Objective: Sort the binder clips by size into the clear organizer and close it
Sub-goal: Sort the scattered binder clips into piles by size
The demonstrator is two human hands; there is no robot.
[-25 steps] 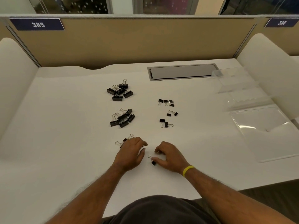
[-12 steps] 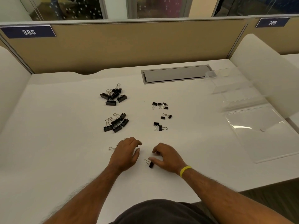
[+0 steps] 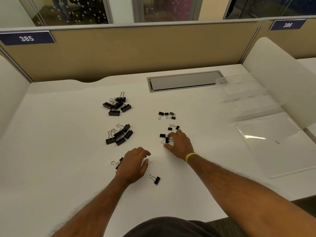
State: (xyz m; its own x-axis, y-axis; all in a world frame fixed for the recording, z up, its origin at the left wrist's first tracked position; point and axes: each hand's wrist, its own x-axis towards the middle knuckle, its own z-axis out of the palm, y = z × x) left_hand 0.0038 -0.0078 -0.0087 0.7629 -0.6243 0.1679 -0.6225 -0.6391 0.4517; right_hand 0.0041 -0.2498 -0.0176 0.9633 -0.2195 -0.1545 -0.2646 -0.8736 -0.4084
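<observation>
Right hand (image 3: 179, 144) on a pair of small clips (image 3: 165, 139) at centre frame, the clear organizer (image 3: 248, 98) lying open at the right edge, well apart from it.

The forefinger and thumb bracket the nearer clip of the pair; whether they pinch it I cannot tell. Just above sit two more small clips (image 3: 173, 127) and, higher, a short row (image 3: 166, 115). The left hand (image 3: 134, 163), lower centre, lies palm down, fingers loosely bent, over a few half-hidden clips (image 3: 117, 164) peeking out at its left side. A lone clip (image 3: 155, 179) lies just right of it. Two heaps of bigger clips, an upper heap (image 3: 117, 104) and a lower heap (image 3: 119, 135), sit left of centre on the white tabletop (image 3: 68, 151).
</observation>
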